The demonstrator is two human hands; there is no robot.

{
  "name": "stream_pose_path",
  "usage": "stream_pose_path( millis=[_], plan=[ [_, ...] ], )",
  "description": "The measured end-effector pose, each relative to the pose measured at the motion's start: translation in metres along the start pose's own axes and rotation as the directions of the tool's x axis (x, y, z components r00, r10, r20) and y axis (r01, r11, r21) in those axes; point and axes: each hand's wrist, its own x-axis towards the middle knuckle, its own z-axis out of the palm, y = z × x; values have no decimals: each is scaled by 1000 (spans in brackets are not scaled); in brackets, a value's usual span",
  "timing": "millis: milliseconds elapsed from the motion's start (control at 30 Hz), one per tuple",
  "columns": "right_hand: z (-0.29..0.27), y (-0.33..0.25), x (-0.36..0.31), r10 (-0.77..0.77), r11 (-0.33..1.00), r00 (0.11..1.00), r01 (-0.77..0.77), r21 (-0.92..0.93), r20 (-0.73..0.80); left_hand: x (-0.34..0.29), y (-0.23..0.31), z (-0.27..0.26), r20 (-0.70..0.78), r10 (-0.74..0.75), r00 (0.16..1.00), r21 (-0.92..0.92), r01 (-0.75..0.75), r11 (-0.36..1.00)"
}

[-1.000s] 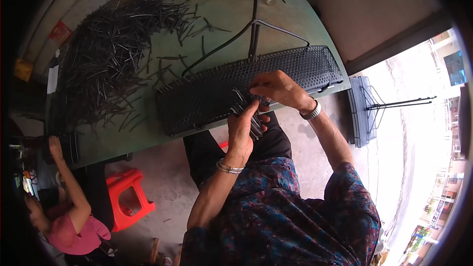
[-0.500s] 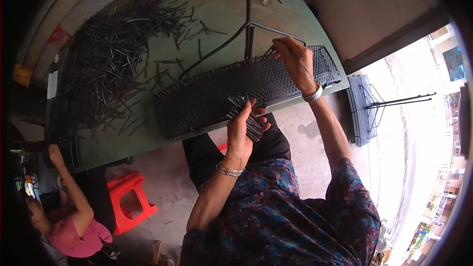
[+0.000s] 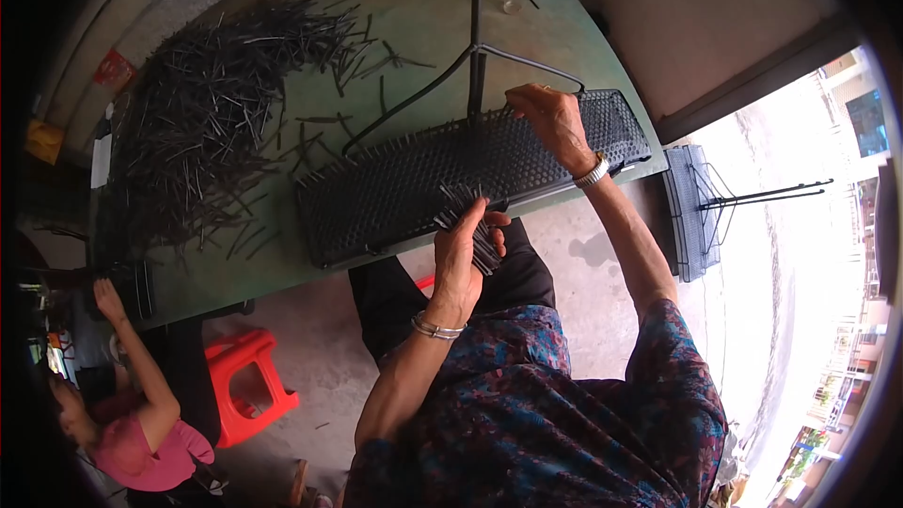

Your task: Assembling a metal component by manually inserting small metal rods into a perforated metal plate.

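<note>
Gripping a bundle of thin black strips (image 3: 486, 251), the left hand (image 3: 458, 243) is at the bench's (image 3: 414, 14) near edge; the strips look light and bendy, likely easiest taken singly by their loose ends. Along that edge lies the black panel (image 3: 395, 198), probably stiff and best steadied by its rim, with the right hand (image 3: 559, 122) curled at its far side, though whether it pinches a strip I cannot tell. Farther off, a heap (image 3: 207, 94) of strips follows the bench's left edge.

The person (image 3: 536, 414) wears a dark patterned top (image 3: 536, 386); black trousers (image 3: 527, 268); silvery bracelet (image 3: 436, 327); silvery wristband (image 3: 594, 172).
</note>
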Motion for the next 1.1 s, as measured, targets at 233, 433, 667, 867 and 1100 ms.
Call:
stream_pose_path(
  millis=[233,433,667,867,1100],
  plan=[
    [0,3,1,-203,955,977,212,-208,64,2,1,0,-10,13,1000,-17,-14,1000],
    [2,1,-3,-185,949,981,195,-249,61,4,0,2,-3,-3,1000,-43,3,999],
    [13,2,-8,-168,912,986,157,-380,4,8,1,2,8,5,1000,-53,-5,999],
    [21,1,-13,-188,895,981,152,-419,-47,10,2,2,-2,4,1000,-47,-4,999],
    [25,-5,-10,-208,894,969,131,-428,-137,11,5,5,-13,5,1000,-16,-5,1000]
  ],
)
